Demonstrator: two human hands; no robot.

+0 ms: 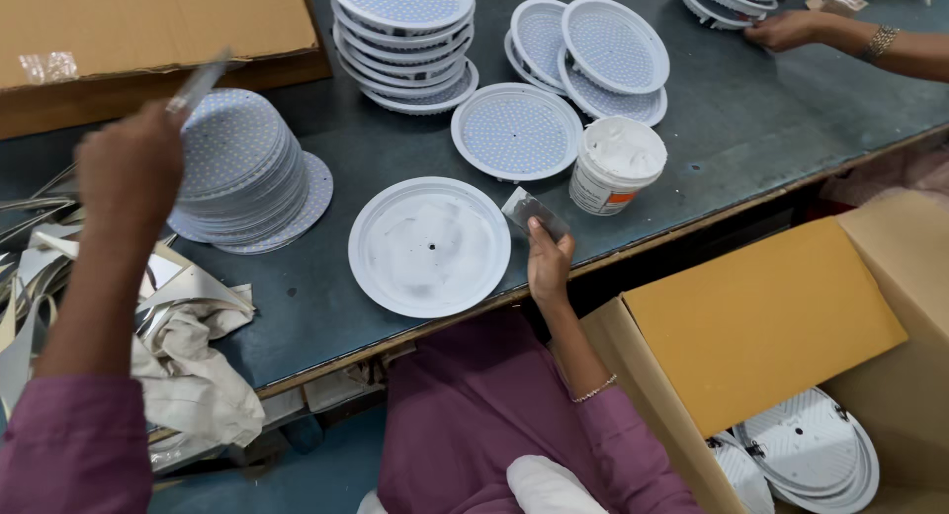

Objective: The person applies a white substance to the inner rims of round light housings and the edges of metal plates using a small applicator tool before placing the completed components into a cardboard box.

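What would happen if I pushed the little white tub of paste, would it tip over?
The white tub probably wouldn't tip easily: it looks squat and stands flat on the dark table. It seems nearly full of white paste, so it is likely heavy for its size. With no lid on, a hard shove might smear paste out, and it sits fairly near the table's edge.

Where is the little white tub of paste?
In the head view, the small white plastic tub of paste stands right of centre on the dark table, just right of the right hand.

Flat grey scraper blade [534, 214] tilted beside round white housing [429, 246]; blurred clear strip [201, 82] raised.
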